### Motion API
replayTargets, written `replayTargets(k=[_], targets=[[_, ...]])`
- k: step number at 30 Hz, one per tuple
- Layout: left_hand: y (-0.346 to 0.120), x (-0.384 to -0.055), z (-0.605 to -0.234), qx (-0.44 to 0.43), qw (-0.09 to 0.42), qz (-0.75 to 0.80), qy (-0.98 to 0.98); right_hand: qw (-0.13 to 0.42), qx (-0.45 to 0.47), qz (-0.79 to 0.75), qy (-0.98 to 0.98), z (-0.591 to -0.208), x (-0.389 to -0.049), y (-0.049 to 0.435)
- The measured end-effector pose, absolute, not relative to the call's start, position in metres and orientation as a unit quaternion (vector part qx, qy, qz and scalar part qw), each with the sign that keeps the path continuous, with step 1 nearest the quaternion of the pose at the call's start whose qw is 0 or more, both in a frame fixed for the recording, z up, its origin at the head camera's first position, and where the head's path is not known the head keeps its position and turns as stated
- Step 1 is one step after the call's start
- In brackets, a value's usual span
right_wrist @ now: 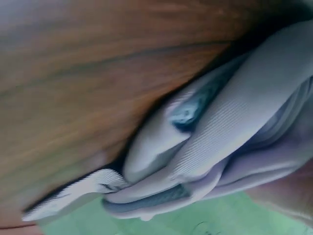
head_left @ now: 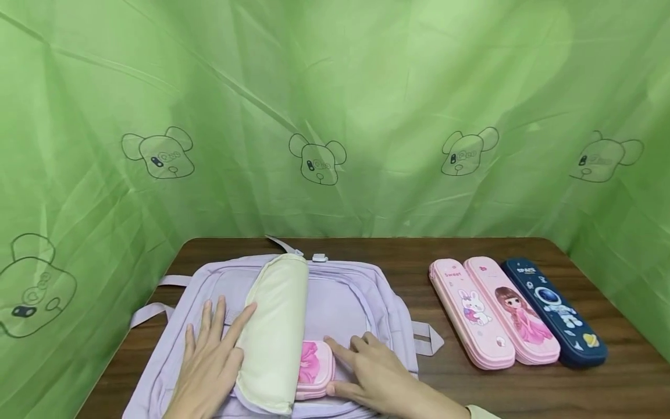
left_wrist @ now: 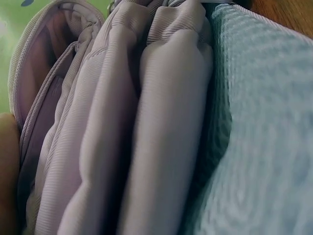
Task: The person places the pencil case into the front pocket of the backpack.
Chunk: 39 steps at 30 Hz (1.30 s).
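A lavender backpack (head_left: 335, 302) lies on the table, its cream-lined flap (head_left: 274, 331) folded up across the middle. From under the flap pokes the end of a pink pencil case (head_left: 316, 369) with a pink flower-like print; the rest of it is hidden. My right hand (head_left: 374, 372) holds that end between thumb and index finger, at its near and far corners. My left hand (head_left: 211, 355) rests on the bag's left part with fingers spread, index and thumb touching the flap's edge. In the left wrist view, the bag's side folds (left_wrist: 166, 122) fill the middle.
To the right lie a pink bunny pencil case (head_left: 471, 317), a pink doll-print case (head_left: 515, 314) and a navy astronaut case (head_left: 557, 314) side by side on the brown table (head_left: 445, 390). Bag straps (head_left: 152, 313) stick out at the left. Green cloth (head_left: 366, 87) hangs around the table.
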<state>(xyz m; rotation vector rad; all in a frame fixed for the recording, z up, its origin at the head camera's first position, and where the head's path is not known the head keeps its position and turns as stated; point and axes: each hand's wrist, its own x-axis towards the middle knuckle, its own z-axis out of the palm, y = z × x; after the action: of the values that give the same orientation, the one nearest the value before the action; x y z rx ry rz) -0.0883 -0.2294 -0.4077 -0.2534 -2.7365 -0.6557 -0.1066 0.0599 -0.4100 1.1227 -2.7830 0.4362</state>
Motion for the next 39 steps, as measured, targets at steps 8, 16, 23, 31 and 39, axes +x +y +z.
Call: replayTargets(k=[8, 16, 23, 31, 39], targets=[[-0.223, -0.092, -0.412, -0.105, 0.191, -0.216, -0.952, 0.052, 0.328, 0.089, -0.939, -0.411, -0.102, 0.035], [-0.236, -0.091, -0.411, -0.085, 0.171, -0.237, -0.952, -0.015, 0.331, 0.128, -0.935, -0.405, -0.102, 0.042], [-0.249, -0.088, -0.407, -0.086, 0.132, -0.198, -0.967, -0.039, 0.361, 0.202, -0.909, -0.407, -0.103, 0.077], [-0.231, -0.079, -0.414, -0.098, 0.139, -0.173, -0.970, 0.025, 0.380, 0.201, -0.902, -0.419, -0.110, 0.117], [-0.221, -0.077, -0.417, -0.093, 0.152, -0.167, -0.970, 0.114, 0.369, 0.240, -0.891, -0.400, -0.115, 0.155]])
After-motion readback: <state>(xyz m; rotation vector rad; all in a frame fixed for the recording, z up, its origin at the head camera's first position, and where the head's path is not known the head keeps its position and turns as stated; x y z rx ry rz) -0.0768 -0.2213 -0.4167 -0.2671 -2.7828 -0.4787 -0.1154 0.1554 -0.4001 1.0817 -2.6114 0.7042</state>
